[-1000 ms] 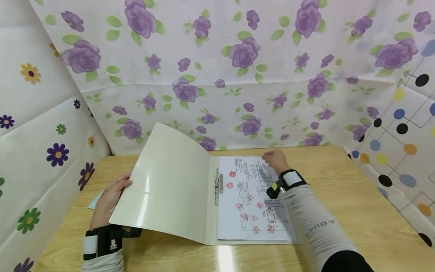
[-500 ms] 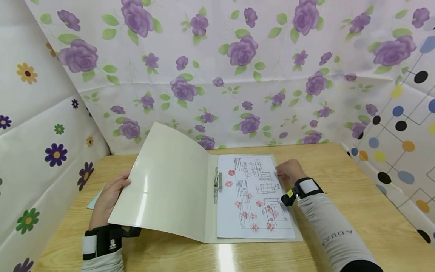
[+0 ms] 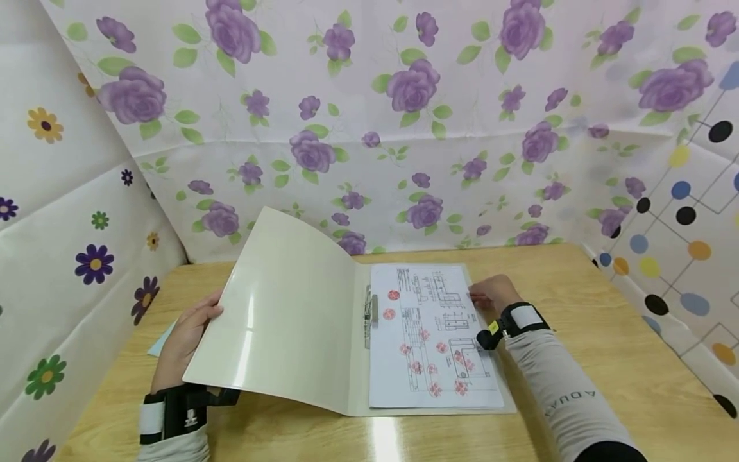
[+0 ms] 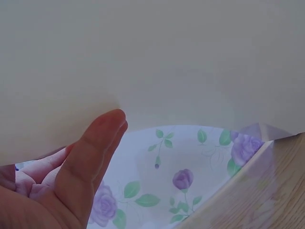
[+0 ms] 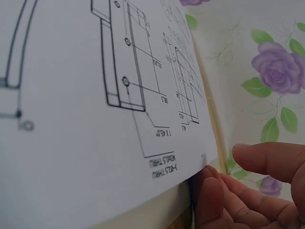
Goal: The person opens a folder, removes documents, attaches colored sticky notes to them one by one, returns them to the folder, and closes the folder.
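A cream file folder [image 3: 288, 308] lies on the table with its left cover raised. My left hand [image 3: 187, 333] holds the cover's outer edge; in the left wrist view a digit [image 4: 90, 162] of it lies against the cover [image 4: 167, 62]. White sheets [image 3: 398, 340] with technical drawings and red round marks rest on the folder's right side, beside a metal clip [image 3: 371, 311]. At the sheets' right edge is my right hand [image 3: 494, 293]. The right wrist view shows its fingertips [image 5: 209, 191] touching the paper edge [image 5: 143, 183], with the thumb [image 5: 262, 160] apart from it.
The folder lies on a wood-grain table [image 3: 571, 308]. A light blue item [image 3: 160, 340] shows partly behind my left hand. Purple-flowered cloth [image 3: 416, 128] hangs behind the table, with patterned sheets at both sides.
My right hand has moved from over the upper right of the sheets to their right edge, rightward and toward me. My left hand still holds the raised cover.
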Motion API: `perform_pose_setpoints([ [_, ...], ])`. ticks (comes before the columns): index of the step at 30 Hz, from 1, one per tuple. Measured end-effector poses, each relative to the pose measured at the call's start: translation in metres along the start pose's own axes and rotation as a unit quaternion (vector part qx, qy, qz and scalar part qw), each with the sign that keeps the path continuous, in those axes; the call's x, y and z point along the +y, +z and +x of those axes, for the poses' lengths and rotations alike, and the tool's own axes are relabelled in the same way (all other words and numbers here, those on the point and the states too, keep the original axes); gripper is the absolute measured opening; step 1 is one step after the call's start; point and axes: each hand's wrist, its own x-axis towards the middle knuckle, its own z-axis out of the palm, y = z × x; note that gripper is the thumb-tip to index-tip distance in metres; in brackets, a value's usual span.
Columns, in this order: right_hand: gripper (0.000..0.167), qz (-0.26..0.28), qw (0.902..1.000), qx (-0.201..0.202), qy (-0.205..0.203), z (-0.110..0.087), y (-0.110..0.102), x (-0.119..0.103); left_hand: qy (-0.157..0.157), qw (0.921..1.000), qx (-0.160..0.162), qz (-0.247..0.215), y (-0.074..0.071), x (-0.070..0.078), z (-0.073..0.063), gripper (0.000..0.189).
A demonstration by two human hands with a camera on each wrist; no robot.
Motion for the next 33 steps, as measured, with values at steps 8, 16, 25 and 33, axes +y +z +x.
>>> perform_pose_setpoints([
  [8, 0.005, 0.001, 0.9996, -0.024, 0.016, 0.002, -0.006, 0.000, -0.020, 0.9996, 0.020, 0.007, 0.002, 0.002, 0.001, 0.057],
  [16, 0.032, -0.052, 0.9980, -0.018, 0.032, 0.002, -0.002, -0.006, 0.001, 0.9999, -0.002, -0.012, 0.000, -0.001, 0.000, 0.056],
  [25, 0.037, -0.084, 0.9935, -0.077, 0.007, -0.003, -0.004, -0.007, 0.014, 0.9992, -0.024, -0.027, -0.002, -0.002, -0.002, 0.057],
  [33, 0.046, -0.073, 0.9824, -0.172, 0.000, -0.009, -0.012, 0.000, 0.011, 0.9993, -0.025, -0.027, 0.000, -0.002, -0.001, 0.055],
])
